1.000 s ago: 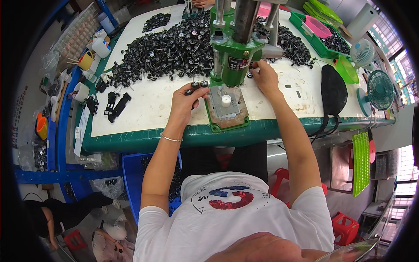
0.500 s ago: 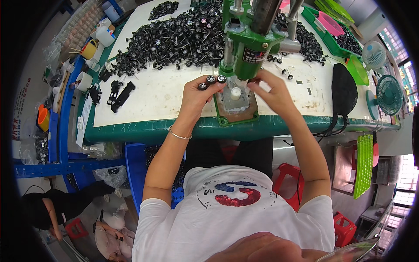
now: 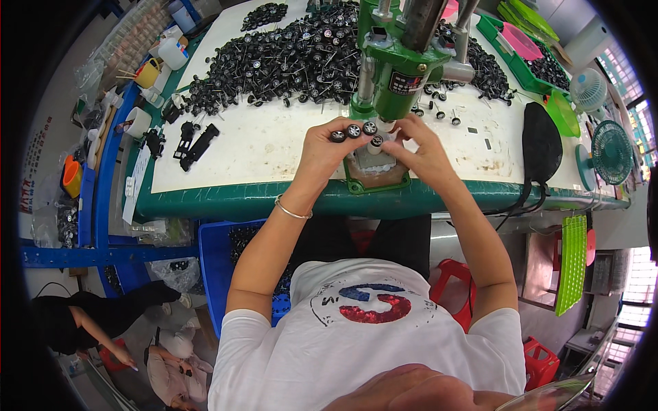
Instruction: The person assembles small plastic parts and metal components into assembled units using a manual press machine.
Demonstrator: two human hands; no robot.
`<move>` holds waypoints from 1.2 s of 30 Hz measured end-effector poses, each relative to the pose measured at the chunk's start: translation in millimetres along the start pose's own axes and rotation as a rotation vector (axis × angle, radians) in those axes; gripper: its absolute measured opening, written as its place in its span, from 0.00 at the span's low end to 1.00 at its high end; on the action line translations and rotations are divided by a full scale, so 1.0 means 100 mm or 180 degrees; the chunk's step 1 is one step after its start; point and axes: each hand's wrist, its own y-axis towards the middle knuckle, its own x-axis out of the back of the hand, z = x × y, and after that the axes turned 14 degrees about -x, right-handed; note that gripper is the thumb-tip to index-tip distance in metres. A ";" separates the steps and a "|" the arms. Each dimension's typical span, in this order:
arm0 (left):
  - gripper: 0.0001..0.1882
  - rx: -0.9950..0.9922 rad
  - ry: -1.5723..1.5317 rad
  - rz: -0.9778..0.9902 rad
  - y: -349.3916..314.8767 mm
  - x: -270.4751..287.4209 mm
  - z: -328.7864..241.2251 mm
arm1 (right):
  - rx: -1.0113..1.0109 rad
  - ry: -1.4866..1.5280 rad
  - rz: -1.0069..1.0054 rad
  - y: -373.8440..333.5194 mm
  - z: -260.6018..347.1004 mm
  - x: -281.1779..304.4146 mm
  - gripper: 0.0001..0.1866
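Observation:
My left hand [image 3: 322, 152] holds a row of small black toy wheels [image 3: 353, 131] between its fingertips, just in front of the green press machine [image 3: 397, 72]. My right hand [image 3: 423, 152] pinches one wheel [image 3: 376, 141] over the press's base plate [image 3: 375, 171], right next to the left hand's fingers. A large heap of black wheels with axles [image 3: 288, 58] lies on the white table top [image 3: 253, 147] behind the press.
Black toy parts [image 3: 195, 144] lie at the table's left. Green trays [image 3: 528, 55], a black pouch [image 3: 540, 142] and small fans [image 3: 610, 147] are on the right. A blue crate [image 3: 216, 264] sits under the table; another person [image 3: 89, 322] crouches lower left.
Both hands have come together at the press base. The left hand lifted its wheels closer to the press, and the right hand came down from the press body to the base.

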 end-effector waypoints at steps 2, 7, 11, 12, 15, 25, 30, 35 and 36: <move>0.07 0.0014 -0.0024 0.0007 0.01 -0.03 0.05 | 0.0155 0.0211 -0.0419 0.04 -0.04 0.13 0.19; 0.07 -0.0029 -0.0056 0.0196 0.05 -0.09 0.13 | -0.0384 0.1140 -0.0966 0.26 0.10 0.71 0.15; 0.08 -0.0262 -0.0228 0.0141 0.06 -0.13 0.14 | 0.0122 0.1899 -0.0795 0.59 0.46 1.09 0.21; 0.08 -0.0254 -0.0225 0.0141 0.06 -0.13 0.13 | 0.0099 0.2039 -0.0606 0.67 0.60 1.19 0.19; 0.07 -0.0259 -0.0004 0.0126 0.08 -0.10 0.06 | 0.0193 0.2284 -0.0305 1.01 1.10 1.33 0.23; 0.09 -0.0338 0.0356 0.0402 0.14 -0.10 0.06 | 0.0652 0.2460 -0.1153 1.16 1.77 1.21 0.13; 0.05 -0.0458 0.0364 0.0387 0.12 -0.09 0.04 | 0.1091 0.2425 -0.1489 0.79 1.91 1.00 0.12; 0.10 -0.0352 0.0380 0.0436 0.13 -0.10 0.08 | 0.1304 0.2270 -0.1646 0.72 1.87 1.01 0.13; 0.10 -0.0346 0.0386 0.0436 0.13 -0.10 0.09 | 0.1364 0.2199 -0.1668 0.71 1.86 1.01 0.13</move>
